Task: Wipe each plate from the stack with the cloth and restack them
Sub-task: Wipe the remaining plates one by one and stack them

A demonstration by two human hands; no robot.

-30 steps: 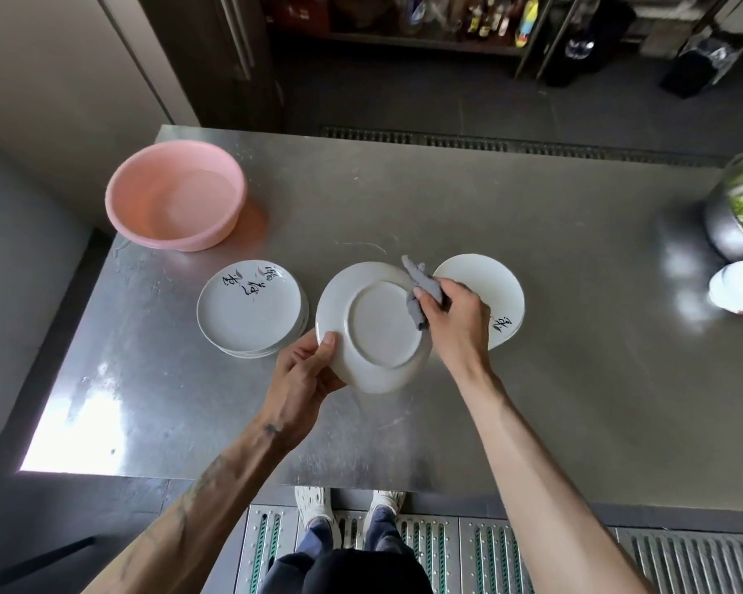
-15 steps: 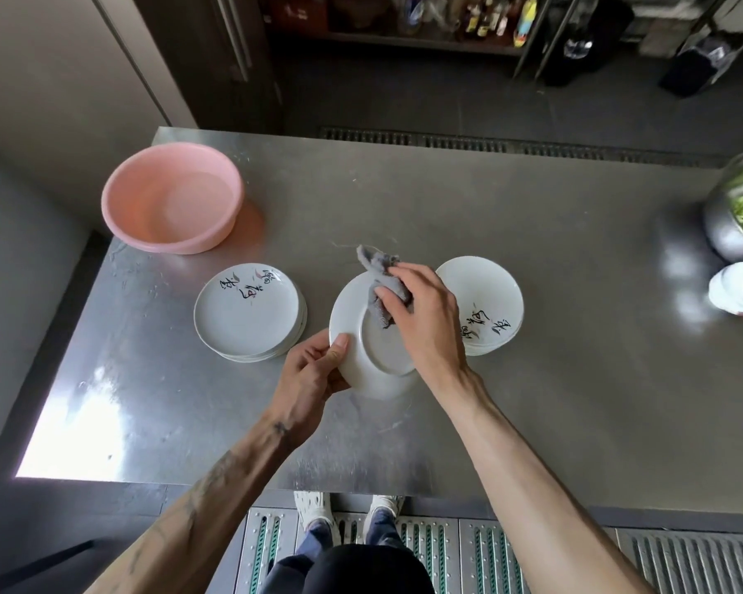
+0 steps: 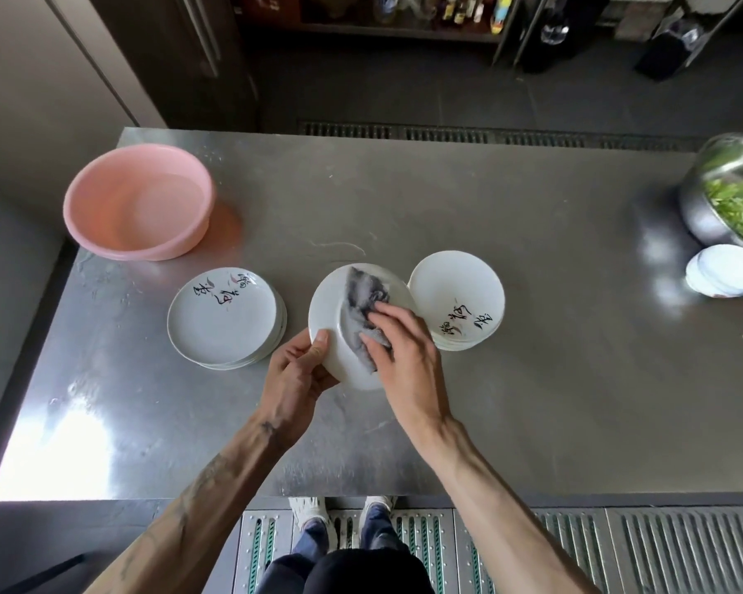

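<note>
Between the left stack (image 3: 224, 323) and the right stack (image 3: 455, 293), above the table (image 3: 532, 379), the plate (image 3: 327, 306) tilts in my hands. My left hand (image 3: 294, 379) pinches its near rim, and my right hand (image 3: 404, 358) presses the cloth (image 3: 361, 302) flat onto it. The right stack lies nearer, just beside the plate.

Left grip (image 3: 294, 379) pinching, right grip (image 3: 404, 358) pressing flat
</note>
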